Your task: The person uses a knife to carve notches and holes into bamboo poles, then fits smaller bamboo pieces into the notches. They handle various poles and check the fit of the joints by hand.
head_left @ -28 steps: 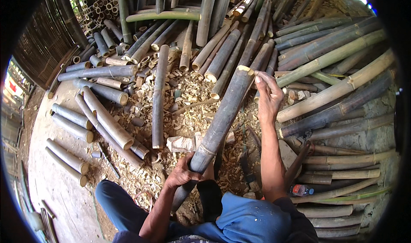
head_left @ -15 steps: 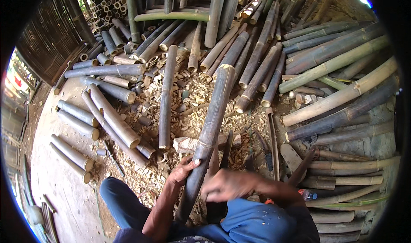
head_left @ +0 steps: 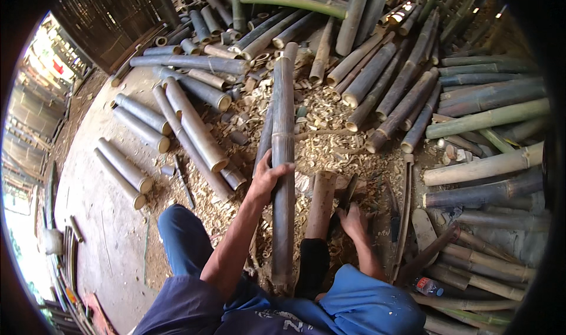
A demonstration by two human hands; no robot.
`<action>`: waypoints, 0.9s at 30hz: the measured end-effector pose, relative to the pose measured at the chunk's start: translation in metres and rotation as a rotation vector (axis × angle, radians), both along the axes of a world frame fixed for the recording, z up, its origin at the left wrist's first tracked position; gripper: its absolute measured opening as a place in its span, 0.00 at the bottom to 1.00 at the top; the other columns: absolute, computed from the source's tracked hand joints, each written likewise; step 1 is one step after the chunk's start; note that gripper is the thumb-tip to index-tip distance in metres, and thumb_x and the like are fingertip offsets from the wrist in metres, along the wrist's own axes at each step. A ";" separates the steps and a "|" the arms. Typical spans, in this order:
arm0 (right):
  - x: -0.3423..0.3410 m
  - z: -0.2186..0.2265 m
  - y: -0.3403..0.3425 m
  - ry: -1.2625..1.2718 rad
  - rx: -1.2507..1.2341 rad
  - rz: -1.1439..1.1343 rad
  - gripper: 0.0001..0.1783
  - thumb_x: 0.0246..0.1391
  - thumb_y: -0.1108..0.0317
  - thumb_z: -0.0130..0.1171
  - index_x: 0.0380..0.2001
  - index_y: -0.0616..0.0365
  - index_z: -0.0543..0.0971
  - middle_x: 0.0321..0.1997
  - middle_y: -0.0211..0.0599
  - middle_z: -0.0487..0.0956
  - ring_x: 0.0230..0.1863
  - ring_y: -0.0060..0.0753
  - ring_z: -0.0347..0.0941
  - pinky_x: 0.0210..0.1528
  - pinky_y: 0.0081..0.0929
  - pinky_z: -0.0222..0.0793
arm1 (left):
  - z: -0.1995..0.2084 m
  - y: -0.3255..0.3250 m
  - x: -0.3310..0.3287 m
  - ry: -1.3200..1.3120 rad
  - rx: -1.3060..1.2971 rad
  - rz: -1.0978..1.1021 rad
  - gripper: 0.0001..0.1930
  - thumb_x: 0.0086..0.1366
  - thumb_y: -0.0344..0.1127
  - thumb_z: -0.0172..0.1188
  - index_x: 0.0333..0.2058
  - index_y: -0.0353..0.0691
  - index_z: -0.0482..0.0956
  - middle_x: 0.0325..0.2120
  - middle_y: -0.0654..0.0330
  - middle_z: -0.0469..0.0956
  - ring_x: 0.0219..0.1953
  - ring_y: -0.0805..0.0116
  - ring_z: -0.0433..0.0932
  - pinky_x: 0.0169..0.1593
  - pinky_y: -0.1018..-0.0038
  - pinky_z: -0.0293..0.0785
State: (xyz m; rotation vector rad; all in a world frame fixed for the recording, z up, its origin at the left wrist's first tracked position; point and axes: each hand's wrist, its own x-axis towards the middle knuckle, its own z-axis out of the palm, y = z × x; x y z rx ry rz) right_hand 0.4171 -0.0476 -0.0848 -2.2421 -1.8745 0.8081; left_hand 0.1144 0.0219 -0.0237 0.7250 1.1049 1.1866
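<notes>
My left hand (head_left: 272, 174) is closed around a long dark bamboo pole (head_left: 283, 122), which runs almost straight up the picture from between my knees. To the right of the pole is a short brown post (head_left: 321, 205), its lower part covered in black. My right hand (head_left: 355, 222) is beside that post, with its fingers curled at the dark handle end of a machete. The machete's dark blade (head_left: 349, 190) points up and away from me. Part of the handle is hidden by the fingers.
Pale wood chips (head_left: 324, 152) cover the ground ahead. Cut bamboo lengths (head_left: 194, 125) lie at left on a pale floor (head_left: 88, 217). More bamboo poles (head_left: 489, 120) are stacked at right, near a plastic bottle (head_left: 428, 286). A bamboo frame (head_left: 295, 3) stands at the back.
The bamboo pole has swung from a rightward slant to nearly straight up the picture, my left hand still on it. My right hand has moved right to the machete. The view has shifted.
</notes>
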 end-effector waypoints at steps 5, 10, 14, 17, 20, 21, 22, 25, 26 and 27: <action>-0.015 -0.030 -0.015 0.080 -0.072 -0.109 0.34 0.55 0.57 0.70 0.59 0.64 0.71 0.51 0.59 0.82 0.53 0.66 0.78 0.53 0.51 0.75 | -0.003 -0.001 -0.008 -0.022 -0.050 0.124 0.35 0.55 0.39 0.72 0.59 0.33 0.71 0.37 0.58 0.79 0.34 0.68 0.80 0.41 0.68 0.80; 0.003 -0.048 -0.017 0.288 -0.059 -0.201 0.34 0.55 0.63 0.70 0.62 0.64 0.71 0.57 0.55 0.79 0.61 0.60 0.74 0.60 0.49 0.70 | 0.004 -0.003 -0.019 -0.252 0.043 0.009 0.37 0.55 0.42 0.70 0.60 0.32 0.69 0.41 0.53 0.80 0.38 0.64 0.81 0.44 0.65 0.81; 0.025 -0.050 -0.032 0.768 0.085 -0.442 0.27 0.55 0.73 0.62 0.59 0.59 0.71 0.44 0.41 0.80 0.41 0.41 0.79 0.48 0.40 0.77 | 0.011 -0.020 -0.018 -0.190 -0.028 0.014 0.36 0.56 0.51 0.70 0.55 0.28 0.74 0.39 0.52 0.80 0.39 0.63 0.81 0.46 0.66 0.81; 0.005 -0.014 -0.042 1.100 0.040 -0.629 0.24 0.58 0.73 0.59 0.59 0.56 0.71 0.38 0.38 0.79 0.29 0.36 0.79 0.29 0.37 0.78 | 0.004 -0.045 -0.022 0.122 -0.113 0.009 0.33 0.44 0.39 0.78 0.48 0.30 0.75 0.36 0.56 0.80 0.36 0.65 0.81 0.45 0.67 0.81; -0.001 0.001 -0.047 1.185 -0.050 -0.682 0.17 0.68 0.65 0.55 0.58 0.53 0.72 0.27 0.32 0.75 0.18 0.26 0.71 0.16 0.27 0.65 | -0.002 -0.042 -0.025 -0.009 -0.141 -0.027 0.32 0.44 0.37 0.77 0.47 0.31 0.76 0.34 0.57 0.79 0.34 0.66 0.80 0.42 0.68 0.80; 0.000 0.010 -0.046 1.202 -0.100 -0.667 0.17 0.70 0.62 0.54 0.58 0.53 0.72 0.25 0.31 0.74 0.17 0.25 0.69 0.16 0.27 0.64 | -0.003 -0.039 -0.024 -0.047 -0.153 -0.038 0.32 0.44 0.37 0.77 0.47 0.31 0.76 0.34 0.58 0.79 0.34 0.67 0.80 0.42 0.68 0.80; -0.001 0.015 -0.050 1.161 -0.120 -0.688 0.18 0.73 0.55 0.50 0.58 0.52 0.74 0.23 0.31 0.73 0.17 0.24 0.67 0.16 0.26 0.61 | -0.004 -0.038 -0.021 -0.063 -0.176 -0.002 0.32 0.44 0.37 0.77 0.47 0.32 0.76 0.34 0.59 0.79 0.33 0.68 0.80 0.41 0.69 0.79; 0.008 0.013 -0.059 1.348 -0.193 -0.850 0.20 0.73 0.51 0.50 0.58 0.50 0.74 0.22 0.30 0.73 0.17 0.26 0.67 0.18 0.26 0.62 | 0.003 -0.033 -0.021 0.017 -0.128 -0.084 0.41 0.45 0.39 0.78 0.57 0.27 0.71 0.36 0.57 0.78 0.36 0.67 0.79 0.42 0.69 0.78; 0.011 0.011 -0.060 1.424 -0.200 -0.901 0.18 0.71 0.50 0.53 0.54 0.49 0.75 0.25 0.31 0.74 0.20 0.27 0.70 0.20 0.27 0.63 | 0.004 -0.030 -0.015 0.084 -0.003 -0.010 0.33 0.46 0.41 0.77 0.49 0.31 0.76 0.34 0.59 0.79 0.34 0.69 0.79 0.41 0.70 0.77; 0.012 0.010 -0.062 1.452 -0.185 -0.942 0.17 0.71 0.50 0.54 0.51 0.50 0.75 0.26 0.32 0.75 0.22 0.28 0.70 0.20 0.28 0.64 | 0.006 -0.027 -0.011 0.130 -0.007 0.004 0.34 0.46 0.42 0.76 0.49 0.31 0.76 0.35 0.59 0.79 0.34 0.70 0.79 0.41 0.71 0.77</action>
